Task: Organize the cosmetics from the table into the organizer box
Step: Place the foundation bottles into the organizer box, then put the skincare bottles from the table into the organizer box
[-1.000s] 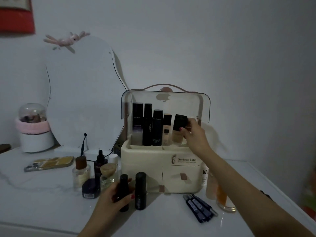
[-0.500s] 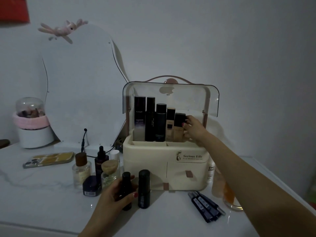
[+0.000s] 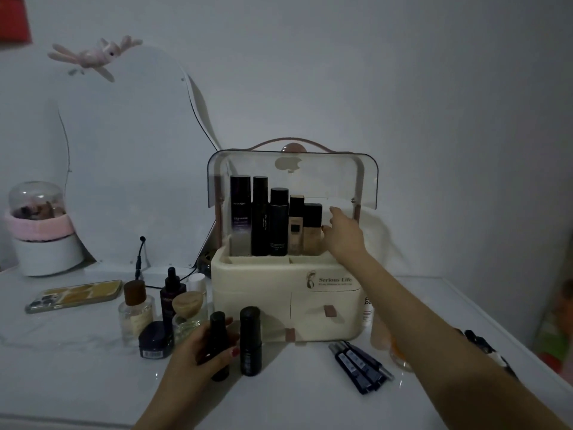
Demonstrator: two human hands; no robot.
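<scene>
A cream organizer box (image 3: 266, 302) stands mid-table with its clear lid raised. Several bottles stand in a row in its top compartment; the rightmost is a beige foundation bottle with a black cap (image 3: 312, 229). My right hand (image 3: 342, 232) is inside the compartment just right of that bottle, fingers loosely extended, thumb near its side. My left hand (image 3: 201, 349) grips a small black bottle (image 3: 218, 333) standing on the table. A second black bottle (image 3: 250, 339) stands beside it, untouched.
Left of the box stand a perfume bottle (image 3: 135, 311), a dark dropper bottle (image 3: 171, 293), a round-capped bottle (image 3: 187, 311) and a dark jar (image 3: 155, 339). A phone (image 3: 74, 295) lies further left. Several dark tubes (image 3: 356, 366) and some pale bottles (image 3: 379, 333) sit right of the box.
My right hand set the black-capped foundation bottle down in the row and let go of it. My left hand kept its hold on the small black bottle.
</scene>
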